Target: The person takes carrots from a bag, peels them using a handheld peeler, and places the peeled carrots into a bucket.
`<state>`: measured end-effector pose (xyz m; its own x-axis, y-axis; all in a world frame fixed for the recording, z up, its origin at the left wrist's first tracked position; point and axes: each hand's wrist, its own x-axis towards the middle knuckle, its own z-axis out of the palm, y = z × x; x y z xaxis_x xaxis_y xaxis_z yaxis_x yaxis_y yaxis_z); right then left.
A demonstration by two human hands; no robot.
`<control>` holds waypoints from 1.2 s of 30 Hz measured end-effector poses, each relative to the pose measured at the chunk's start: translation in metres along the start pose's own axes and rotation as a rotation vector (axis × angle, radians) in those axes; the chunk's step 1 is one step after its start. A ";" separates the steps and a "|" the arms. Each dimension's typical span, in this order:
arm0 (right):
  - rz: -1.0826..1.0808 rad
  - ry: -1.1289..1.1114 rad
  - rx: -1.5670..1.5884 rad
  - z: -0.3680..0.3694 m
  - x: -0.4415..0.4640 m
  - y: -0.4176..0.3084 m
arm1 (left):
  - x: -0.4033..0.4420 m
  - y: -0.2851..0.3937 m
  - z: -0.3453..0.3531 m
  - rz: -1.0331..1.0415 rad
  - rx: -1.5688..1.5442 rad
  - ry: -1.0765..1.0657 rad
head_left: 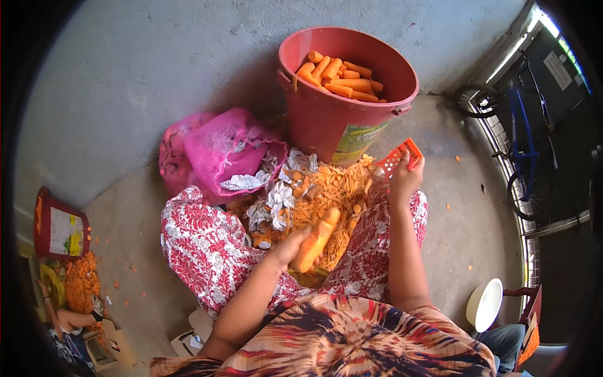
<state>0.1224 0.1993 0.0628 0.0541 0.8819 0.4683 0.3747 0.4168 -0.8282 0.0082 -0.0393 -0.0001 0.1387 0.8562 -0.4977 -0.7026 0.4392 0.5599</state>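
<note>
My left hand (291, 247) is wrapped round a thick orange carrot (319, 237), which points up and to the right above my lap. In my right hand (407, 181) is an orange-red peeler (400, 152) with a flat, perforated body, held apart from the carrot; its lower end is blurred. Beneath both hands spreads a pile of carrot peelings (342, 186), with crumpled paper (279, 200) mixed in on the left. Right behind the pile stands a large red bucket (308, 125), partly filled with peeled carrots (339, 76).
A pink mesh sack (217, 151) slumps against the wall left of the bucket. At far left are another red bucket (63, 226), an orange heap (81, 283) and another person's arm (55, 314). A blue bicycle (522, 144) and a white basin (485, 305) are on the right.
</note>
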 end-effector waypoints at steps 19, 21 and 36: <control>-0.008 -0.033 -0.061 0.008 -0.020 0.026 | -0.003 -0.001 0.005 0.194 0.168 0.269; 0.026 -0.183 0.070 0.011 -0.036 0.021 | 0.004 -0.002 0.001 0.194 0.097 0.292; 0.000 -0.215 0.094 0.029 -0.069 -0.008 | 0.028 -0.034 -0.015 0.289 0.399 0.458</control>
<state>0.0887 0.1413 0.0281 -0.1476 0.9045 0.4001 0.2867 0.4263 -0.8579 0.0253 -0.0342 -0.0432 -0.3882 0.7910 -0.4729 -0.3434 0.3520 0.8707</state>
